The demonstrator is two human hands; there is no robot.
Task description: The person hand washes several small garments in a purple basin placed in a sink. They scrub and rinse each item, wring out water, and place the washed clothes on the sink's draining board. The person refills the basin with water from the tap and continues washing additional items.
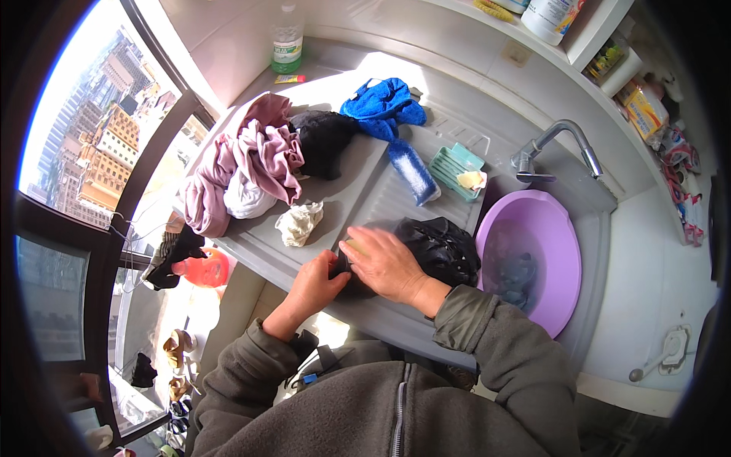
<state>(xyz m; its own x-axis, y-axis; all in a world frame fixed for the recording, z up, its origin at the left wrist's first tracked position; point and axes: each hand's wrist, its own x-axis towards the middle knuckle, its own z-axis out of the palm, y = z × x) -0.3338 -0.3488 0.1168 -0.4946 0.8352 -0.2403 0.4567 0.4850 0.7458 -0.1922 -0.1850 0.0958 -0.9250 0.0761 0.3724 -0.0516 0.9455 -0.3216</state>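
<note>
Black wet-looking clothing (438, 250) lies bunched on the grey washboard counter, its near part stretching left under my hands. My left hand (314, 288) is closed on the dark cloth's left end, pinching it between thumb and fingers. Over the same cloth, my right hand (388, 265) presses a yellowish bar of soap (355, 248) against it; its fingertips are slightly blurred and hide most of the bar. A crumpled white cloth (299, 224) sits just beyond my left hand. Farther back are a blue-backed scrub brush (413, 172) and a green soap dish (457, 169) with a pale yellow piece in it.
A purple basin (569, 263) with cloudy water and dark cloth stands in the sink under the tap (560, 145). Pink clothes (263, 156), a black garment (326, 141) and a blue towel (384, 107) are piled behind. A green-bottomed bottle (288, 46) stands at the back wall.
</note>
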